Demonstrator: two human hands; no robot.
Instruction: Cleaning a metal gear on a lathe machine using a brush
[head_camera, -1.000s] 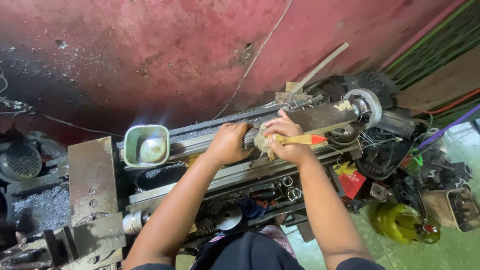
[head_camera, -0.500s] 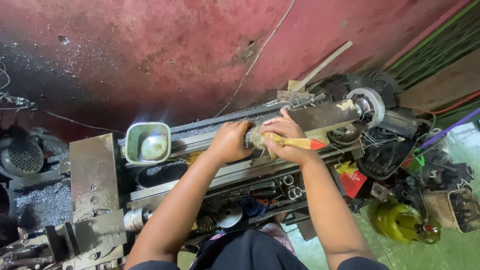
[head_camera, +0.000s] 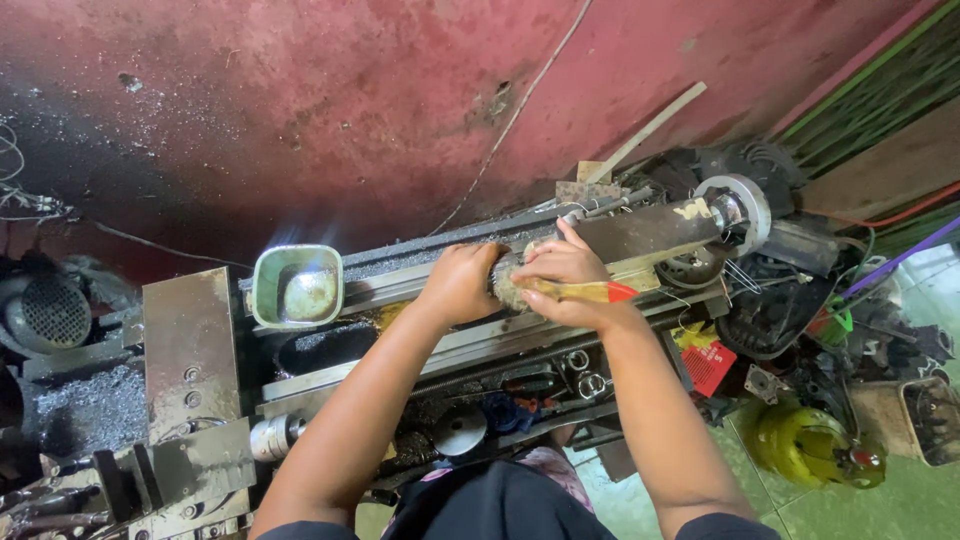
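My left hand (head_camera: 462, 283) is closed over the bed of a metal lathe (head_camera: 400, 290), just left of my right hand. My right hand (head_camera: 565, 285) grips a brush with a yellow and red handle (head_camera: 585, 291); its bristles (head_camera: 508, 281) press onto the lathe between the two hands. A dark flat bar (head_camera: 650, 232) runs from my right hand to a round silver wheel (head_camera: 738, 212) at the machine's right end. What my left hand grips is hidden under its fingers.
A lit green lamp shade (head_camera: 296, 286) sits on the lathe at left. Grey metal chips (head_camera: 85, 405) pile at far left beside a motor (head_camera: 45, 315). A red wall (head_camera: 400, 110) rises behind. A yellow container (head_camera: 800, 445) and red box (head_camera: 708, 365) lie at right.
Both hands and the brush have shifted slightly right along the lathe bed; otherwise the scene is the same.
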